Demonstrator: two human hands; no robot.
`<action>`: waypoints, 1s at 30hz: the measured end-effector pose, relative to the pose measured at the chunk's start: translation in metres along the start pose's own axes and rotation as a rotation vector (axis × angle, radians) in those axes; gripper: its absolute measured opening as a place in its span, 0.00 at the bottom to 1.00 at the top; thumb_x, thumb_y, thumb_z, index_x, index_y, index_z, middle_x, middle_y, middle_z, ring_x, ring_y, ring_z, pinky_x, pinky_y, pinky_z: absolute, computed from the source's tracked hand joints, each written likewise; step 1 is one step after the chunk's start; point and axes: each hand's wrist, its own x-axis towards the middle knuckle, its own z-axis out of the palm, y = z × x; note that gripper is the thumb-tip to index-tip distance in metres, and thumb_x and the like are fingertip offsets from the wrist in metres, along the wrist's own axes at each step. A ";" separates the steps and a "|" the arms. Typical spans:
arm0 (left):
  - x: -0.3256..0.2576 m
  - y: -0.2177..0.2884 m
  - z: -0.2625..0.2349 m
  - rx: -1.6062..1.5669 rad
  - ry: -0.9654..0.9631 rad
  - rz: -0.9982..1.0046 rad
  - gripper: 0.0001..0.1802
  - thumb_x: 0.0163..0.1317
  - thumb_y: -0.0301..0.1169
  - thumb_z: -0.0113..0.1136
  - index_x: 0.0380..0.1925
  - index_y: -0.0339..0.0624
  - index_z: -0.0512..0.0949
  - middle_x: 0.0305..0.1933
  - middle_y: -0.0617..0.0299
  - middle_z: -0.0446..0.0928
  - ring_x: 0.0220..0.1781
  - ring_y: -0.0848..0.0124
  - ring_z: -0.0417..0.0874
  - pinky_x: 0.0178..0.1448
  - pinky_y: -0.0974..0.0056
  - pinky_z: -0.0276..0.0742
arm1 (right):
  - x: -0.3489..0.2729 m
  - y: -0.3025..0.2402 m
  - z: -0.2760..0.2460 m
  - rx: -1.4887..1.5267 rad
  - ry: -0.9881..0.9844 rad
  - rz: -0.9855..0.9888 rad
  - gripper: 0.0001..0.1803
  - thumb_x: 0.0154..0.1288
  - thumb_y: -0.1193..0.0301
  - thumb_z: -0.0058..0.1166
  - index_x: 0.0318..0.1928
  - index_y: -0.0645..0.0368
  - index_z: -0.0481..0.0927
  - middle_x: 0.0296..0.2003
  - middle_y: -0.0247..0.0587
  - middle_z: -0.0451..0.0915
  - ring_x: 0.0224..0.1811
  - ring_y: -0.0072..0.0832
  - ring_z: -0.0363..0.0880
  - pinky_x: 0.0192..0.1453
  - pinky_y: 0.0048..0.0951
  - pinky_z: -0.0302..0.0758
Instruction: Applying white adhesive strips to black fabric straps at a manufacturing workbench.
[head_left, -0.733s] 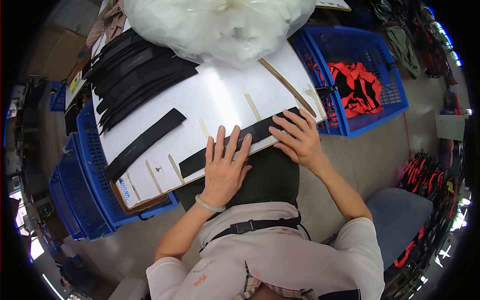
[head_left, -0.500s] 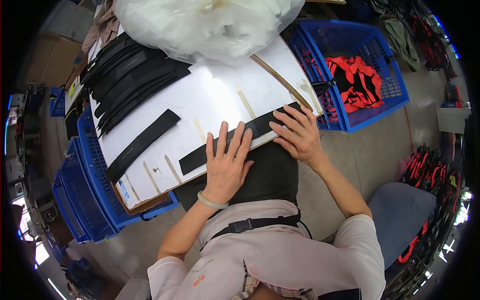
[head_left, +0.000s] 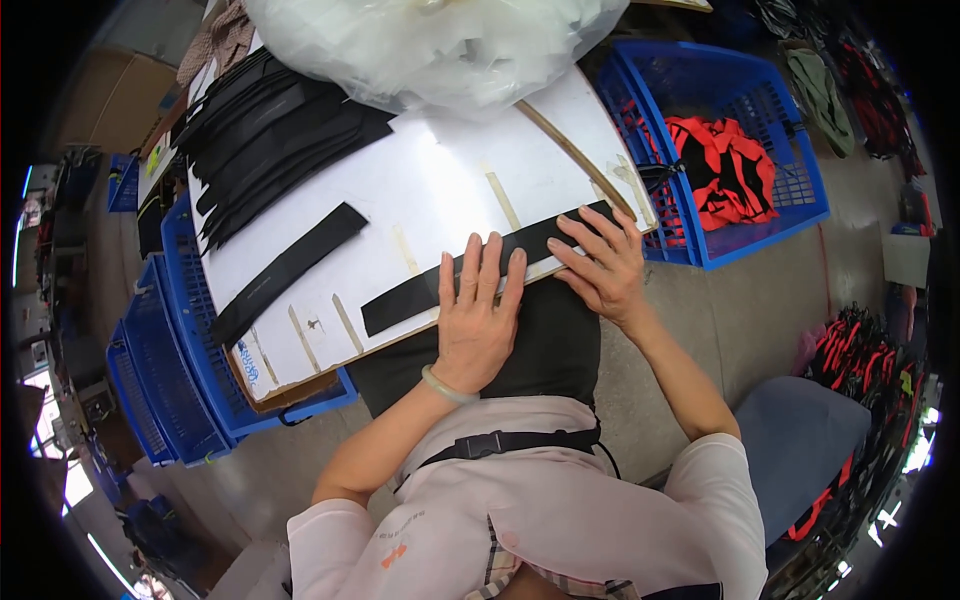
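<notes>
**Both hands flat on a black strip at the board's near edge**

From my remote seat I saw a long, flat black strip (head_left: 480, 270) lying slantwise along the near edge of a white board (head_left: 420, 180), its right end higher than its left. It looked matte, thin and even in width. The left hand (head_left: 478, 318) lay palm down on its middle, fingers straight and spread, closed on nothing. The right hand (head_left: 603, 268) pressed on the strip's right end, fingers bent a little at the tips, also open and gripping nothing. A second black strip (head_left: 285, 272) lay apart to the left on the board, and a stack of more strips (head_left: 270, 130) sat at its far corner beside a clear plastic bag (head_left: 450, 45). A blue basket (head_left: 745, 150) with red and black cloth stood to the right.
</notes>
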 end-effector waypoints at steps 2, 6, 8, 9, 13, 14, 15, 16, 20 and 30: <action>0.000 0.004 0.004 0.037 0.013 -0.019 0.38 0.51 0.25 0.64 0.65 0.39 0.64 0.71 0.46 0.58 0.75 0.48 0.56 0.74 0.40 0.47 | 0.001 0.000 -0.001 -0.015 0.012 -0.003 0.19 0.59 0.61 0.61 0.52 0.44 0.83 0.57 0.31 0.78 0.64 0.33 0.70 0.70 0.43 0.55; 0.001 0.004 0.010 0.078 0.060 -0.016 0.33 0.55 0.26 0.60 0.63 0.39 0.66 0.70 0.45 0.61 0.74 0.48 0.57 0.74 0.40 0.48 | 0.001 0.001 -0.002 -0.036 0.009 -0.008 0.17 0.58 0.61 0.61 0.49 0.46 0.85 0.55 0.32 0.80 0.64 0.35 0.70 0.70 0.43 0.54; 0.000 0.003 0.009 0.059 0.067 -0.011 0.32 0.56 0.26 0.60 0.63 0.39 0.66 0.70 0.45 0.61 0.74 0.48 0.58 0.74 0.40 0.48 | 0.001 0.000 0.000 -0.033 0.002 -0.015 0.18 0.57 0.61 0.62 0.49 0.46 0.85 0.55 0.33 0.80 0.64 0.34 0.70 0.71 0.43 0.54; -0.001 0.003 0.010 0.063 0.071 -0.021 0.32 0.56 0.26 0.60 0.63 0.39 0.66 0.70 0.45 0.61 0.74 0.48 0.58 0.74 0.40 0.48 | 0.001 0.000 0.000 -0.040 -0.002 -0.012 0.18 0.57 0.62 0.62 0.49 0.46 0.85 0.55 0.33 0.80 0.64 0.34 0.70 0.71 0.43 0.54; -0.003 0.001 0.012 0.051 0.095 -0.009 0.31 0.56 0.25 0.59 0.62 0.39 0.68 0.70 0.46 0.61 0.74 0.49 0.58 0.74 0.40 0.49 | -0.001 0.000 0.000 -0.027 -0.002 -0.016 0.18 0.56 0.62 0.63 0.49 0.47 0.85 0.56 0.33 0.79 0.64 0.34 0.69 0.71 0.44 0.54; -0.003 0.001 0.012 0.044 0.100 -0.004 0.30 0.56 0.25 0.59 0.62 0.40 0.68 0.70 0.46 0.61 0.74 0.49 0.58 0.74 0.40 0.49 | -0.001 0.000 0.000 -0.029 -0.005 -0.019 0.18 0.56 0.62 0.63 0.49 0.47 0.85 0.56 0.33 0.79 0.64 0.34 0.69 0.71 0.44 0.54; -0.003 0.001 0.012 0.045 0.102 -0.008 0.30 0.56 0.25 0.59 0.62 0.40 0.68 0.70 0.46 0.61 0.74 0.49 0.58 0.74 0.40 0.49 | -0.001 0.000 0.001 -0.028 0.000 -0.023 0.18 0.56 0.63 0.63 0.49 0.47 0.85 0.56 0.33 0.79 0.65 0.34 0.69 0.71 0.44 0.54; -0.003 0.001 0.012 0.044 0.105 -0.010 0.30 0.56 0.25 0.58 0.62 0.40 0.69 0.70 0.46 0.61 0.74 0.49 0.58 0.74 0.40 0.49 | 0.000 -0.001 0.001 -0.027 0.004 -0.026 0.18 0.56 0.63 0.63 0.49 0.47 0.85 0.56 0.33 0.79 0.65 0.34 0.69 0.71 0.44 0.54; -0.003 0.000 0.011 0.060 0.099 -0.004 0.28 0.58 0.25 0.56 0.61 0.39 0.69 0.70 0.46 0.61 0.74 0.49 0.58 0.73 0.40 0.49 | 0.002 -0.003 -0.001 -0.025 0.002 -0.034 0.18 0.56 0.63 0.64 0.49 0.49 0.84 0.55 0.34 0.79 0.64 0.35 0.69 0.71 0.45 0.54; -0.008 -0.001 0.009 0.043 0.024 -0.029 0.26 0.63 0.30 0.49 0.63 0.41 0.69 0.68 0.47 0.64 0.71 0.50 0.63 0.73 0.43 0.52 | 0.114 -0.099 0.039 0.439 -0.240 -0.129 0.15 0.49 0.71 0.67 0.40 0.56 0.82 0.36 0.38 0.79 0.46 0.36 0.75 0.54 0.36 0.67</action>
